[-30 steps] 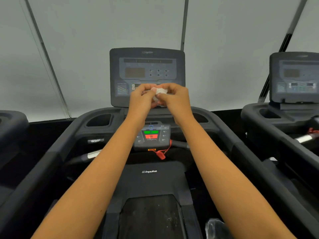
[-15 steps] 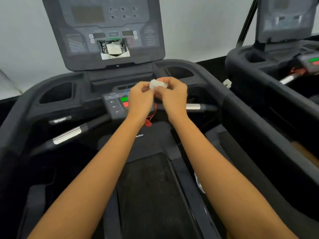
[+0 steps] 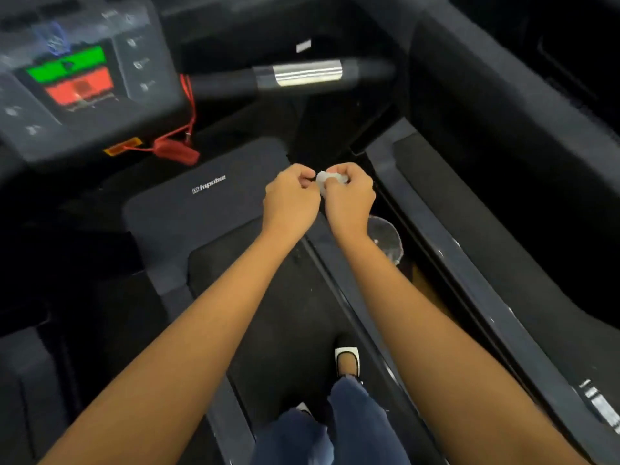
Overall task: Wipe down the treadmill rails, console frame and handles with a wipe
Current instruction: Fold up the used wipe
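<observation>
A small crumpled white wipe (image 3: 322, 179) sits between both hands, held in the air over the treadmill's black motor cover (image 3: 201, 203). My left hand (image 3: 290, 199) pinches its left edge and my right hand (image 3: 350, 196) grips the rest with curled fingers. The black handle with a silver sensor band (image 3: 307, 73) runs across the top, above and beyond my hands. The control panel with green and red buttons (image 3: 72, 78) is at upper left. The dark right side rail (image 3: 469, 263) slants down to the right of my right arm.
A red safety clip on a cord (image 3: 176, 152) hangs below the panel. A clear plastic item (image 3: 385, 236) lies on the floor beside the belt. The belt (image 3: 288, 317) lies below my arms, with my jeans leg and shoe (image 3: 347, 362) on it. A neighbouring machine's frame (image 3: 536, 112) stands at the right.
The view has tilted down from the console to the deck. Both hands have lowered with the wipe, from in front of the display to over the motor cover, still holding it together.
</observation>
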